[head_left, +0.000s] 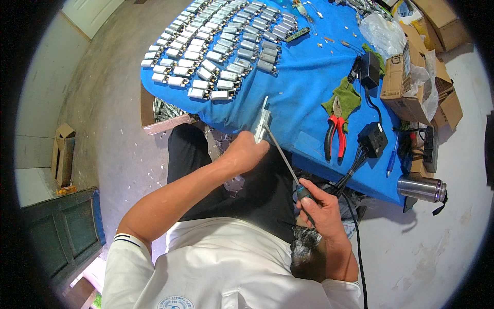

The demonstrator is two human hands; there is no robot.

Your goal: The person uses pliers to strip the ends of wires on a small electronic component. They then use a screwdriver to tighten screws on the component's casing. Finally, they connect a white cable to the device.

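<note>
toward the left edge, a tall brown carton stands on the floor. further right, just under the corner of the blue-covered desk, an open box holds metal parts. above it on the desk, silver units lie in slanting rows. at the middle, the left grip is closed in a fist around the lower end of a silver piece, which sticks out past the fingers at the desk's near edge. the tip of a screwdriver meets the piece's right side, its shaft slanting down to the right grip, which is wrapped around the dark handle, well apart from the piece. to the right, red-and-black pliers lie with handles spread, their nose on a green cloth. beyond come a black adapter, a black block with cables, a blue pen, a torn carton and, at the desk's right edge, a steel flask.
</note>
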